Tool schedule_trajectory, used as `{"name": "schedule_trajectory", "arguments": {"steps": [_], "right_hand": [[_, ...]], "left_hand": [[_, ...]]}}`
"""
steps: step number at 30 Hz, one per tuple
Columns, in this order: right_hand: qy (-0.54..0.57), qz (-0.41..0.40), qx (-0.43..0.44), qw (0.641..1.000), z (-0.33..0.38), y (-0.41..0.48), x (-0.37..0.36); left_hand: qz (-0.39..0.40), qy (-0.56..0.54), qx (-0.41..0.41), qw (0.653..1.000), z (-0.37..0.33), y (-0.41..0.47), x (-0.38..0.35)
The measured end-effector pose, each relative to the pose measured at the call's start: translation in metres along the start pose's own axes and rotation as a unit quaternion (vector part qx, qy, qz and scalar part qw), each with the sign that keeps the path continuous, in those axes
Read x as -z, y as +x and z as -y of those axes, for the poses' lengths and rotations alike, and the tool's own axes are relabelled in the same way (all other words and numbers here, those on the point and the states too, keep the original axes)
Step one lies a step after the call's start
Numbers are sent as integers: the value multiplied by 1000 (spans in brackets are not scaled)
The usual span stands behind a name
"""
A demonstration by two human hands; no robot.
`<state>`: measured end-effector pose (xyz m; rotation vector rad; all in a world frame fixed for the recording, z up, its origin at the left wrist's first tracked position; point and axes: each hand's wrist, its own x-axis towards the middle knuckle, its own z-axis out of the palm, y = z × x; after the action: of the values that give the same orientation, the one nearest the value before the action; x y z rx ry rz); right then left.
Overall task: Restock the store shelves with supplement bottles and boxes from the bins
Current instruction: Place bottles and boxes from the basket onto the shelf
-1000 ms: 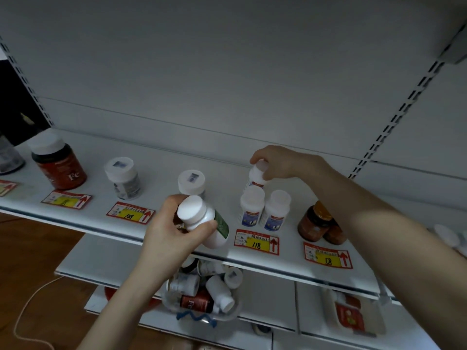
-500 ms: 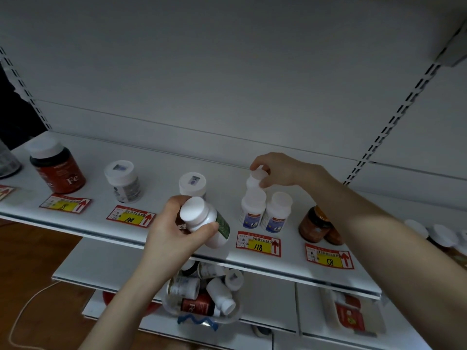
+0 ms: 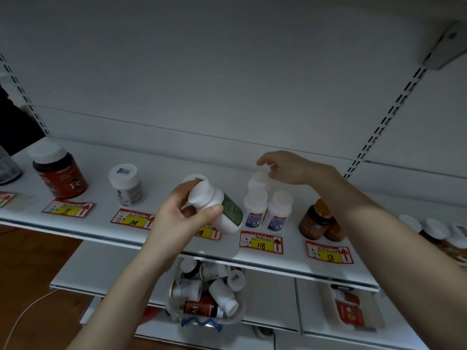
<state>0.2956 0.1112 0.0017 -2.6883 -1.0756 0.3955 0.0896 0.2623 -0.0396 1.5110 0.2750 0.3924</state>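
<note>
Gripping tilted white green-labelled bottle (image 3: pixel 222 208) in left hand (image 3: pixel 177 218), right hand (image 3: pixel 290 168) relaxed, seemingly touching rear bottle (image 3: pixel 258 181)

I see bare shelf (image 3: pixel 161 170) running along the rear across the middle of the frame. There is a wide gap between the white jar (image 3: pixel 125 185) at centre left and the cluster of three white bottles (image 3: pixel 265 205) at centre right, though my left hand (image 3: pixel 177 218), gripping a green-labelled bottle (image 3: pixel 222 205), and a capped jar (image 3: pixel 194 177) just behind it fill that gap. Further right, the amber jars (image 3: pixel 319 221) leave only a narrow lane beside the cluster, my right hand (image 3: pixel 290 168) hangs over its rear bottle, and above the caps the air is open up to the bracket (image 3: pixel 444 46) at upper right.
</note>
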Motion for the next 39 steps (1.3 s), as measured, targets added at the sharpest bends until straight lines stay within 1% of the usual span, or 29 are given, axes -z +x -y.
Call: {"name": "schedule_trajectory", "arguments": {"steps": [2,3,4,6,8,10,12,15,18,19,21,22,24,27,32,34,39], "right_hand": [[63,-93,7,994,6,-15,4],[118,-125,13,985,10,-26,4],[179,-137,19,974,16,-39,3],[304,-120,22,945,29,-68,-6],[394,-87,4,915,38,-98,-18],[432,-81,-16,898,42,-121,-30],[460,-105,-34,881,42,-138,-41],[494,-193,-55,846,33,-158,-50],[519,-298,-74,798,22,-179,-54],[511,-331,-80,789,16,-186,-55],[481,-371,-88,789,3,-201,-60],[468,-375,-92,795,-4,-211,-61],[445,-366,-102,811,-23,-233,-62],[416,-355,-116,829,-67,-275,-52],[352,-383,-159,839,-138,-337,-11],[343,-369,-163,848,-154,-353,7],[312,-293,-170,888,-192,-380,34]], "left_hand": [[26,-71,22,997,-2,5,3],[35,-110,35,993,-3,7,3],[46,-139,43,988,-6,9,1],[74,-169,51,982,-11,13,-4],[99,-191,53,975,-14,17,-13],[124,-209,61,968,-17,20,-27],[146,-220,68,962,-18,22,-43],[169,-204,73,961,-16,22,-73],[153,-112,28,981,-17,10,-110],[147,-94,22,984,-18,4,-124],[154,-89,13,984,-16,-7,-150],[159,-89,10,983,-15,-12,-163],[174,-94,21,980,-11,-19,-188],[230,-139,58,962,-2,-34,-228],[295,-151,69,941,7,-66,-298],[311,-150,73,936,9,-76,-321],[336,-132,76,929,15,-96,-382]]}}
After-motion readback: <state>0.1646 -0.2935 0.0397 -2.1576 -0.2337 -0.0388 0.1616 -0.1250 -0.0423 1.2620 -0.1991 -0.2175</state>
